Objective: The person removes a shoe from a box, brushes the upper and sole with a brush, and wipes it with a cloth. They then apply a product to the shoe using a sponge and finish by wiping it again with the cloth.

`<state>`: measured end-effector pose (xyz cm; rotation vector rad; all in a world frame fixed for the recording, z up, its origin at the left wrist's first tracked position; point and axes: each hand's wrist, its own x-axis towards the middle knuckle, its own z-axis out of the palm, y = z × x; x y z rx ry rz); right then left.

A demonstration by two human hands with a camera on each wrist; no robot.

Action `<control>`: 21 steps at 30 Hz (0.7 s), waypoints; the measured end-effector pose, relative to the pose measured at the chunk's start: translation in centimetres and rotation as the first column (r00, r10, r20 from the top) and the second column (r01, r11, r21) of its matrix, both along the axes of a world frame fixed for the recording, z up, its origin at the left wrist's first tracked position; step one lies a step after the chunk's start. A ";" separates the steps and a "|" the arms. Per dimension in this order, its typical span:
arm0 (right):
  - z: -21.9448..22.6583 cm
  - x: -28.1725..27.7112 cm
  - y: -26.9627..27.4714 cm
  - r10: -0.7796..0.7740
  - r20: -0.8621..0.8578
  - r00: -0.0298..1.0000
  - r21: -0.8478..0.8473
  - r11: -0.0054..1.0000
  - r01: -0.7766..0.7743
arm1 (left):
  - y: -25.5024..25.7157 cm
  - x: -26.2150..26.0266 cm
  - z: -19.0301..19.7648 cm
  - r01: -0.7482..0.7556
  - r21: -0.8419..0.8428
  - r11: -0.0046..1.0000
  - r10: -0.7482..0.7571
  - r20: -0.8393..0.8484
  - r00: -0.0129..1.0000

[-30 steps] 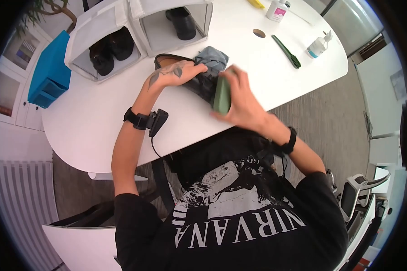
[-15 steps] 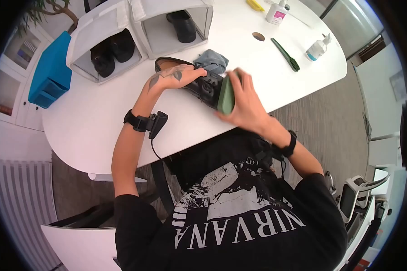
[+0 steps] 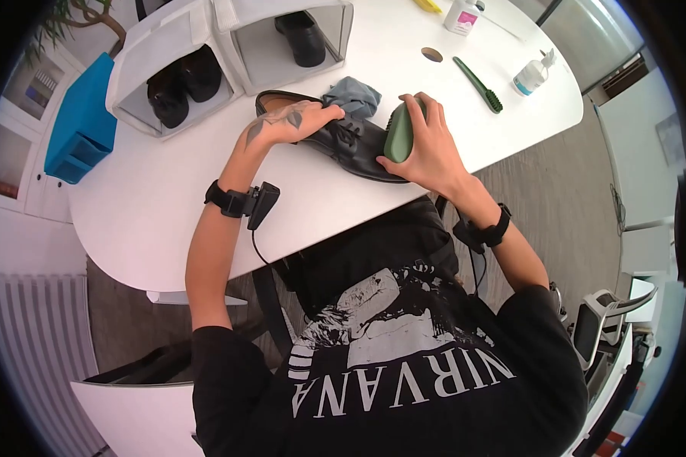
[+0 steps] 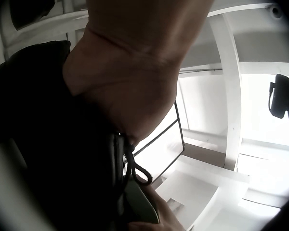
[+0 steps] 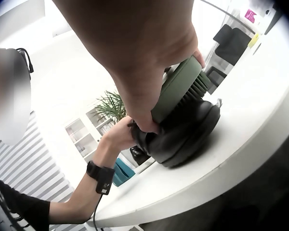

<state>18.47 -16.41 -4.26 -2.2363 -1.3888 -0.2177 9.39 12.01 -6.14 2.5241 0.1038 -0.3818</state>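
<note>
A black lace-up leather shoe (image 3: 358, 154) lies on the white table (image 3: 168, 217), its toe toward the right. Across its opening lies my left hand (image 3: 299, 124), holding the shoe near the laces; most of its fingers are hidden. My right hand (image 3: 434, 148) grips a green brush (image 3: 400, 137) with thumb and fingers along its sides. In the right wrist view, the dark bristles (image 5: 196, 90) of the brush face down over the toe of the shoe (image 5: 183, 142). A crumpled grey-blue cloth (image 3: 352, 97) sits right behind the shoe.
Two white shoe boxes (image 3: 229, 49) with black shoes inside stand at the back left, beside a teal box (image 3: 84, 118). A green long-handled brush (image 3: 478, 85), a pump bottle (image 3: 531, 76) and a pink-labelled bottle (image 3: 463, 17) are at the right. The table's front edge runs close to the shoe.
My right hand has carried the green brush right and slightly back, from the laces side toward the toe, uncovering more of the shoe. My left hand stays at the opening.
</note>
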 end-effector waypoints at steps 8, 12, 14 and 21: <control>1.1 -0.3 -2.2 -0.004 -0.052 0.999 -0.031 1.000 0.002 | -1.5 -0.7 3.5 -0.035 0.039 0.999 0.038 -0.080 0.996; 1.0 -3.4 -3.7 0.182 0.016 0.983 -0.068 0.981 -0.180 | 0.6 -1.6 -0.1 0.120 0.086 0.989 -0.138 0.259 0.956; 1.1 -2.4 -3.7 0.109 -0.002 0.994 -0.024 0.994 -0.109 | 1.0 -1.5 -0.4 0.168 0.108 0.980 -0.196 0.349 0.916; 1.1 -3.9 -4.3 0.215 -0.035 0.976 -0.096 0.971 -0.218 | -0.8 -1.5 2.2 -0.121 -0.105 0.987 0.128 0.062 0.990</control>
